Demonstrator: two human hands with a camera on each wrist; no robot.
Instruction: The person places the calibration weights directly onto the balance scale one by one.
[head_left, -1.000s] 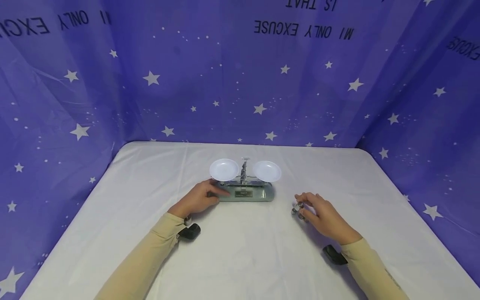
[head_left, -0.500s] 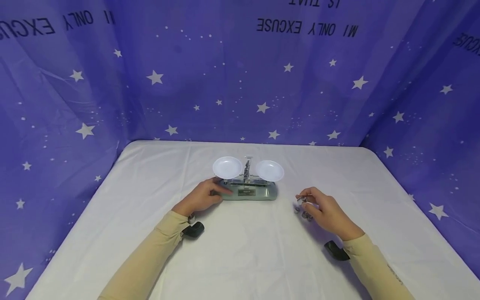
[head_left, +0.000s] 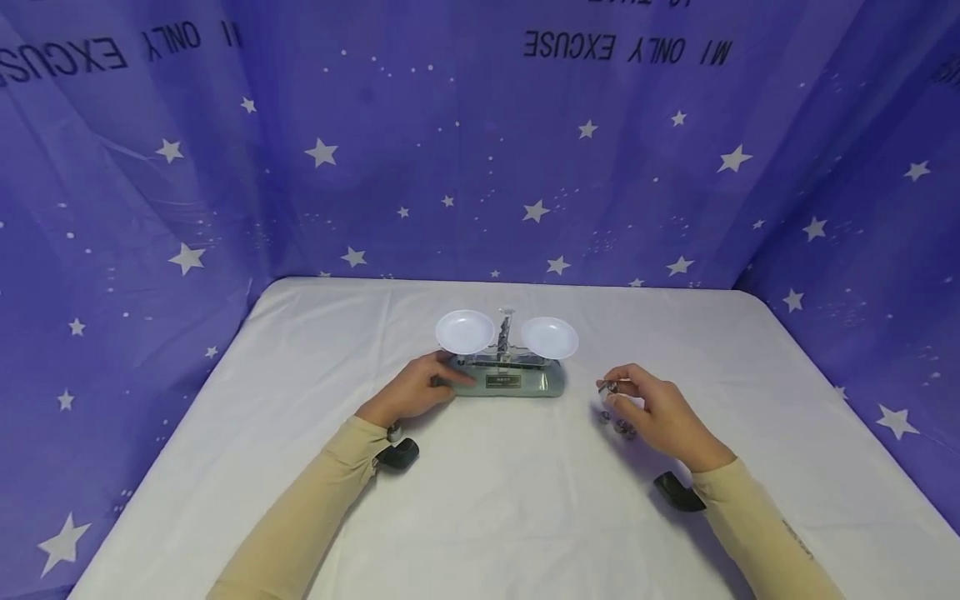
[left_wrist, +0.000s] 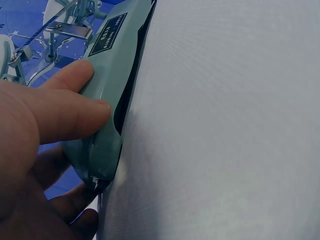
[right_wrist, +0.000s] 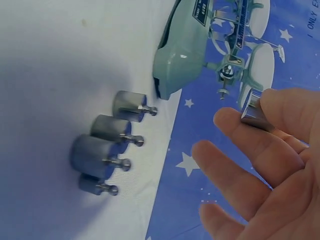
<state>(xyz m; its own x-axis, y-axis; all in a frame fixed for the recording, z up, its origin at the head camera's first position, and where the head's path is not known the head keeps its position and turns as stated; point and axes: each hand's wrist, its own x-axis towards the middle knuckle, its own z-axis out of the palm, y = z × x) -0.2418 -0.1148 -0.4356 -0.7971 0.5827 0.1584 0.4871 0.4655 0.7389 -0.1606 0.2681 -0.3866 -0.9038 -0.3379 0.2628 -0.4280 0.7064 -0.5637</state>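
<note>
A green balance scale (head_left: 543, 383) with two white pans stands on the table. My left hand (head_left: 416, 387) holds the left end of its base; in the left wrist view the thumb (left_wrist: 75, 117) and index finger (left_wrist: 72, 75) lie on the green front, the other fingers round the end. My right hand (head_left: 663, 412) is to the right of the scale and pinches a small shiny metal weight (right_wrist: 257, 112) between thumb and forefinger, raised off the table. Its remaining fingers are spread. Below it, several cylindrical knobbed weights (right_wrist: 95, 152) stand grouped on the cloth.
White cloth covers the table (head_left: 480, 500). Purple curtains (head_left: 420, 167) with stars and mirrored lettering rise behind and at both sides. The right pan (head_left: 551, 337) is the one nearer the weights.
My right hand has lifted the pinched weight away from the group, slightly forward. The left hand stays on the scale's base. The head view has shifted a little, so the whole scene slides right.
</note>
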